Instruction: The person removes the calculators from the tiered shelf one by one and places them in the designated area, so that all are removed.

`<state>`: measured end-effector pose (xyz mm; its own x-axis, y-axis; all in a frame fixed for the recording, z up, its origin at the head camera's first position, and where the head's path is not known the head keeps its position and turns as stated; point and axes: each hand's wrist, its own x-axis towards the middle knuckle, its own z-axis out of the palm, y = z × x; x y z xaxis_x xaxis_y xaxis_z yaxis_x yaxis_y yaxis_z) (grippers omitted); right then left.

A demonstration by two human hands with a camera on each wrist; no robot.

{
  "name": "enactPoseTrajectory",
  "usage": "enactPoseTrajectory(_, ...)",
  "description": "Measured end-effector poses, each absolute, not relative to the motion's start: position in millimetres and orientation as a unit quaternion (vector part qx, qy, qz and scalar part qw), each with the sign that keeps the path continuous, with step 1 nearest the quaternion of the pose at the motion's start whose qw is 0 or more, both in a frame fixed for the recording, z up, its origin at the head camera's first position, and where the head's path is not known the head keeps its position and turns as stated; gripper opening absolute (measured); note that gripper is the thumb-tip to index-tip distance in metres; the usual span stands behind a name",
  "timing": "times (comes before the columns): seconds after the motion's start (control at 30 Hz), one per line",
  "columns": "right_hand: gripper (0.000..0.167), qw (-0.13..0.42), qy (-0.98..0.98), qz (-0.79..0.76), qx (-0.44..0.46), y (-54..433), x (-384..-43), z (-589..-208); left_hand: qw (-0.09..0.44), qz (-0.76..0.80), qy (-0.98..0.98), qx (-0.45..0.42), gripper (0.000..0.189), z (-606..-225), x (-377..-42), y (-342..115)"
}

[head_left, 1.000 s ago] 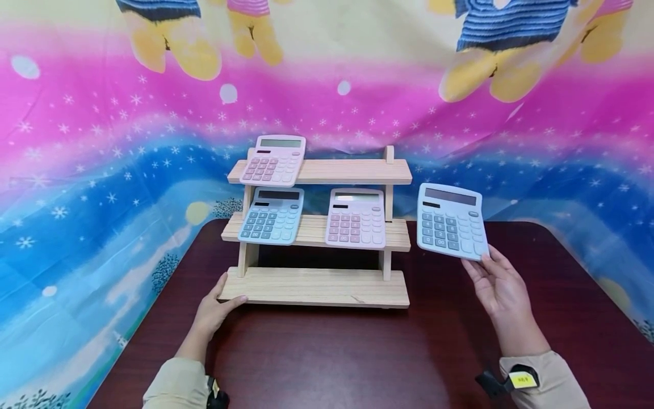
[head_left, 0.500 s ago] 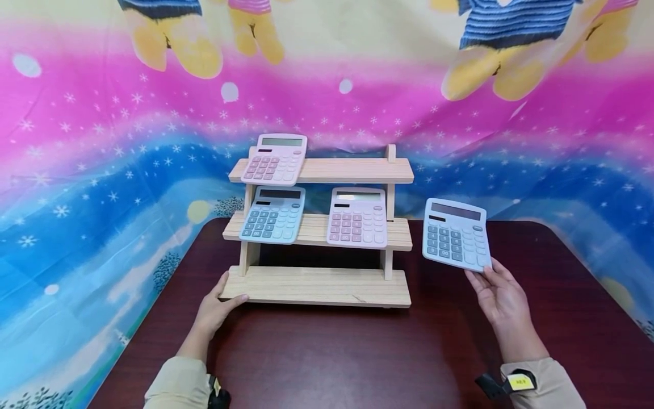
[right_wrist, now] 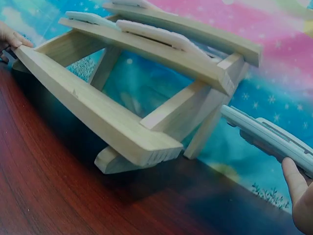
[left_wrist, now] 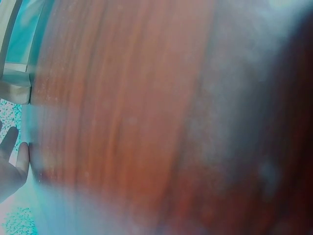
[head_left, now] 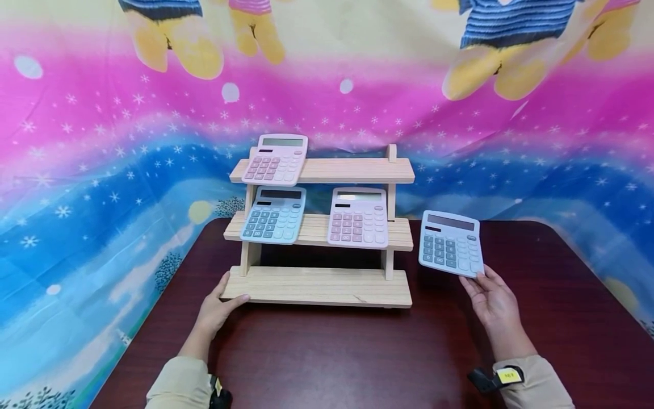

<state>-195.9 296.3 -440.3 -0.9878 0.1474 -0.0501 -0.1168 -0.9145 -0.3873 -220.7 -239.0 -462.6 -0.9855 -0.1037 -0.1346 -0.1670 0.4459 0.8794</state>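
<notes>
With its thumb in front and fingers behind, my right hand (head_left: 493, 304) pinches the lower right corner of a light blue calculator (head_left: 451, 243). It is raised beside the right end of a three-tier wooden display shelf (head_left: 317, 285), apart from it in the right wrist view. My left hand (head_left: 212, 312) holds the left end of the bottom board, thumb along the front edge. A pink calculator (head_left: 276, 160) leans at the left of the top tier. On the middle tier, a blue calculator (head_left: 273, 216) leans left and another pink calculator (head_left: 357, 218) leans right.
The shelf stands on a dark red-brown table (head_left: 327, 352). Behind it hangs a colourful printed cloth (head_left: 327, 74) with snowflakes. The left wrist view shows mostly blurred tabletop, with fingers at its left edge.
My right hand has lowered the blue calculator beside the shelf, first drifting slightly right, then back left. My left hand and the calculators on the shelf stay as they were.
</notes>
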Motion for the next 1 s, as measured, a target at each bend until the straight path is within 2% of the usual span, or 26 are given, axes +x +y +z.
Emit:
enactPoseTrajectory(0.13,0.028,0.066,-0.202,0.976,-0.045,287.7,-190.3,-429.8,0.031,0.521,0.849,-0.080,0.094,-463.1,-220.7,-239.1)
enactPoseTrajectory(0.73,0.030,0.054,-0.256,0.958,-0.122,294.8,-208.7,-450.1,0.023,0.525,0.847,-0.085,0.096,-465.9,-221.8,-240.6)
enactPoseTrajectory(1.0,0.062,0.046,-0.293,0.943,-0.153,294.1,-213.3,-454.9,0.026,0.523,0.848,-0.082,0.095,-465.7,-222.4,-240.0)
